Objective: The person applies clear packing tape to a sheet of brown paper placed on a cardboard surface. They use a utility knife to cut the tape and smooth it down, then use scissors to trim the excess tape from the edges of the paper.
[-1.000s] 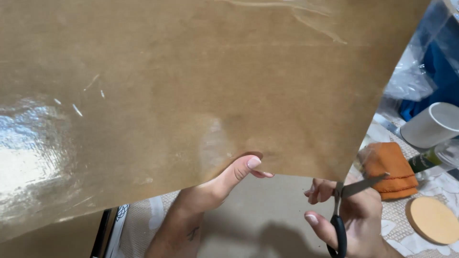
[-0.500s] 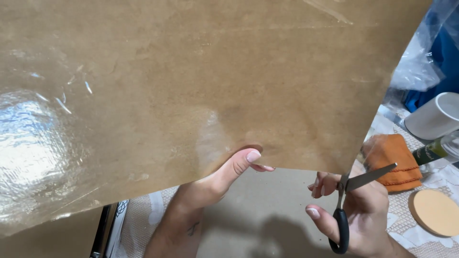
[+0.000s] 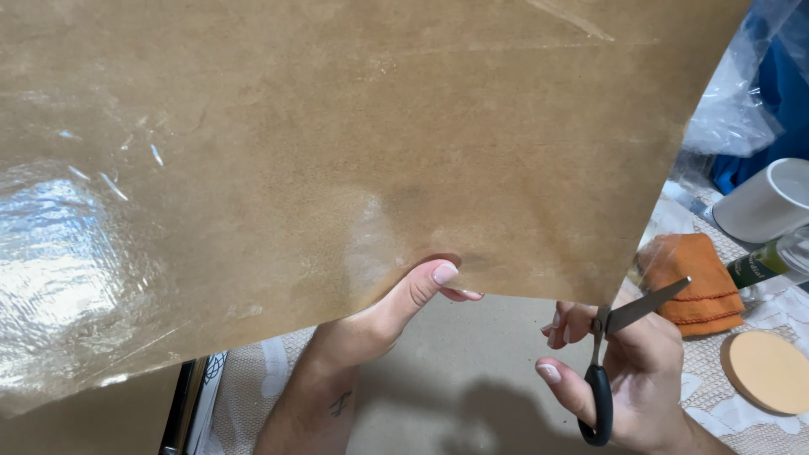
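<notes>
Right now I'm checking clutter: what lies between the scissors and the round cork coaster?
In the head view, a folded orange cloth lies between the scissors and the round cork coaster.

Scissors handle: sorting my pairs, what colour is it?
Black, on the scissors in the right hand; head view.

My left hand (image 3: 404, 307) reaches up at lower centre, thumb pressed forward, pinching. My right hand (image 3: 628, 379), lower right, is curled closed, thumb extended.

Left hand (image 3: 396, 312) and right hand (image 3: 628, 375): bare, without sleeves or rings; pale polished nails; a small dark tattoo (image 3: 340, 404) on the left forearm.
</notes>
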